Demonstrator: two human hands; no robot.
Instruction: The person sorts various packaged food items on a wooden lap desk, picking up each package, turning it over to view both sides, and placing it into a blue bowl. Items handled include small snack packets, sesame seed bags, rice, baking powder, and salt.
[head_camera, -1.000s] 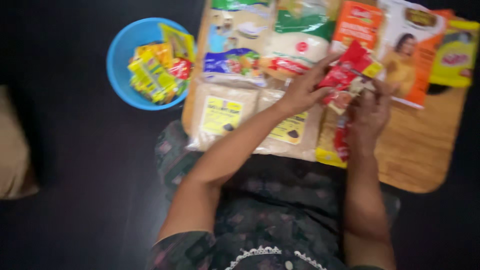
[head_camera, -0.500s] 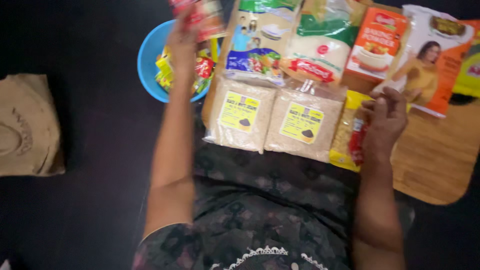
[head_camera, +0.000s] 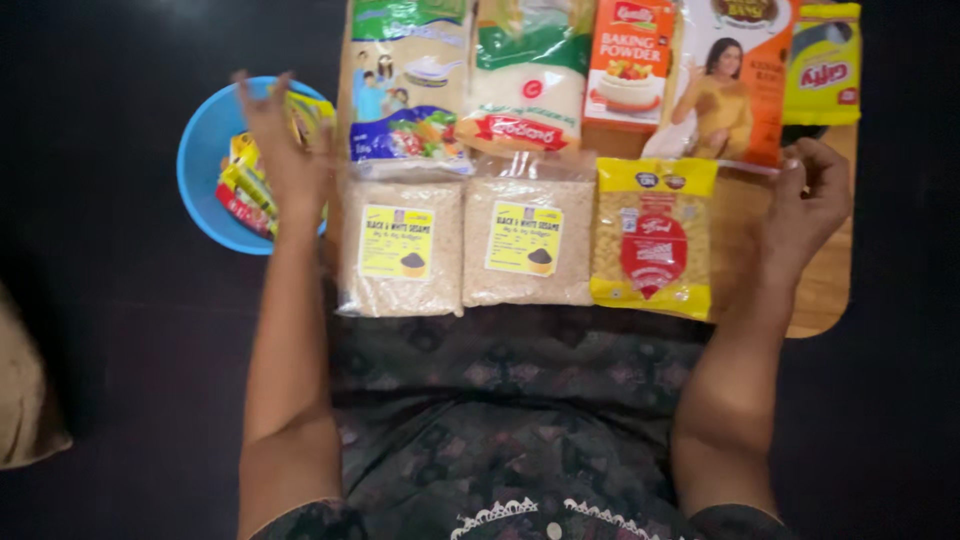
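Nearest the person, a row of three flat packets lies on the wooden board (head_camera: 825, 300): two clear grain pouches with yellow labels (head_camera: 400, 245) and a yellow-topped clear packet of yellow lentils (head_camera: 652, 240), long axes running away from the body, tops pointing far.

Right hand (head_camera: 808, 205) rests on the board's right side, fingers curled loosely, holding nothing that shows.

Left hand (head_camera: 285, 150) is out over the round blue plastic bowl (head_camera: 205, 170), fingers spread, empty — the small yellow and red sachets (head_camera: 245, 185) lie in the bowl, partly hidden, mostly slanted, pointing toward upper right.

Judging by the layout, some sachets are already in the bowl; the larger packs, including the far row of bags and boxes (head_camera: 520, 75), remain on the board.
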